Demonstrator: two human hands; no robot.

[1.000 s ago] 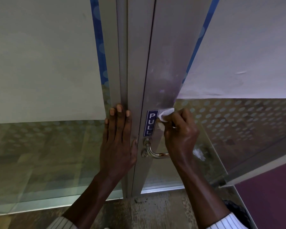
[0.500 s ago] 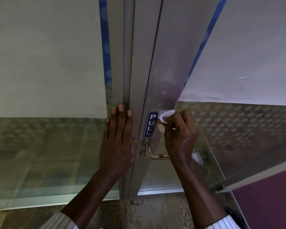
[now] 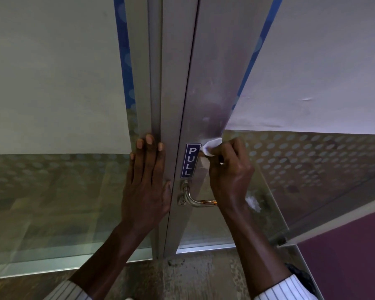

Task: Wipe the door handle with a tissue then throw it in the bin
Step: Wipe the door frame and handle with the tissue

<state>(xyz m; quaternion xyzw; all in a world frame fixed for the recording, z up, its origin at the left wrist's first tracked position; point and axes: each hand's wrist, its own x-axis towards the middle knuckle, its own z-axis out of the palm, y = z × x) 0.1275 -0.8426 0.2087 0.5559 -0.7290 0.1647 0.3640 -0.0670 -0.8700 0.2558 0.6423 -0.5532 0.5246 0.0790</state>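
A metal lever door handle (image 3: 195, 200) sticks out of the grey aluminium door stile (image 3: 208, 83), just below a blue PULL sticker (image 3: 191, 160). My right hand (image 3: 230, 174) is closed around a white tissue (image 3: 210, 147) and presses it on the stile beside the sticker, above the handle. The handle's outer end is hidden behind that hand. My left hand (image 3: 146, 182) lies flat, fingers up, on the fixed door frame (image 3: 155, 83) left of the handle. No bin is in view.
Frosted glass panels with dotted film flank the door, one on the left (image 3: 52, 83) and the door's own on the right (image 3: 312, 72). Brown floor (image 3: 182, 278) lies below; a purple floor (image 3: 344, 256) shows at the lower right.
Both hands keep their places on the frame and stile. The tissue stays pressed beside the PULL sticker, with only slight shifts of hand and camera.
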